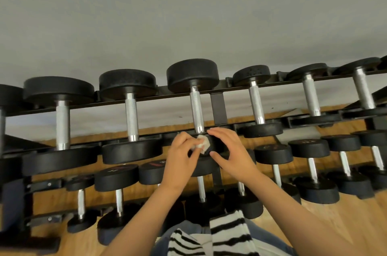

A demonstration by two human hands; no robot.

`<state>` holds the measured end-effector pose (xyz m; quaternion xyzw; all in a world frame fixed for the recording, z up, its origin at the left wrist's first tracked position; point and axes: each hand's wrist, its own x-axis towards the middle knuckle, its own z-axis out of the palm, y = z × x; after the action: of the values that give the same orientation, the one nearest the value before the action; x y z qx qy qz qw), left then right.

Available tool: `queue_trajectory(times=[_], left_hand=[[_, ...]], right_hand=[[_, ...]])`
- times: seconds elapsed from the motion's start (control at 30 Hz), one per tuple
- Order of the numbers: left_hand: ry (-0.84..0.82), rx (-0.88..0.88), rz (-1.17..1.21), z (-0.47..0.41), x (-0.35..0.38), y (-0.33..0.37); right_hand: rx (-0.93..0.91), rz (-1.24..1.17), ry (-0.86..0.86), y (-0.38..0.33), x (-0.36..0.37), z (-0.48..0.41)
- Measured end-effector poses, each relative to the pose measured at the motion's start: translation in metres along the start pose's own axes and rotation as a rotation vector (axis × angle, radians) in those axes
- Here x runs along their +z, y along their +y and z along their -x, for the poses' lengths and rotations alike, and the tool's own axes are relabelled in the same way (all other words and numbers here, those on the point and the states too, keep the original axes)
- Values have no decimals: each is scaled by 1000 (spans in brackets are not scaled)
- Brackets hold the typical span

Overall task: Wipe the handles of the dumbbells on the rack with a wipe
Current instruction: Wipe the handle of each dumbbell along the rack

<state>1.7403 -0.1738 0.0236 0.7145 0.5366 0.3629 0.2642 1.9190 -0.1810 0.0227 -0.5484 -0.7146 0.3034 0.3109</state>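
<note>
At the rack (217, 107), left hand (182, 157) fingers pinching wipe (202, 144), right hand (230, 151) fingers spread wide

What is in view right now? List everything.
Top-tier dumbbells: seven, one cut off at left; black heads, silver handles; upper rails.
Lower dumbbells: many, partly hidden; black; tiers below.
Rack: one, black, against wall.
Wipe: one, whitish, at middle dumbbell's near head.
Wall: one, grey, behind.
Floor: one, wood, beneath.
Striped top: one, black-white, bottom edge.
Left hand: pinches wipe.
Right hand: fingers spread, beside wipe.
</note>
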Motion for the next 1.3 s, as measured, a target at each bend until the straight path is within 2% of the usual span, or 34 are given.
queue_trajectory(times=[0.13, 0.3, 0.53, 0.77, 1.07, 1.3], left_hand=[[73, -84, 26, 2, 1, 1], [53, -99, 119, 20, 0, -5], [146, -195, 183, 20, -1, -10], [101, -182, 203, 16, -8, -28], [187, -276, 313, 39, 4, -37], [237, -305, 354, 19, 3, -45]], right_hand=[[21, 1, -8, -1, 1, 0], [32, -14, 27, -2, 6, 1], [53, 35, 47, -8, 8, 1], [75, 93, 28, -13, 10, 3], [110, 149, 42, -17, 14, 2], [128, 136, 48, -19, 16, 2]])
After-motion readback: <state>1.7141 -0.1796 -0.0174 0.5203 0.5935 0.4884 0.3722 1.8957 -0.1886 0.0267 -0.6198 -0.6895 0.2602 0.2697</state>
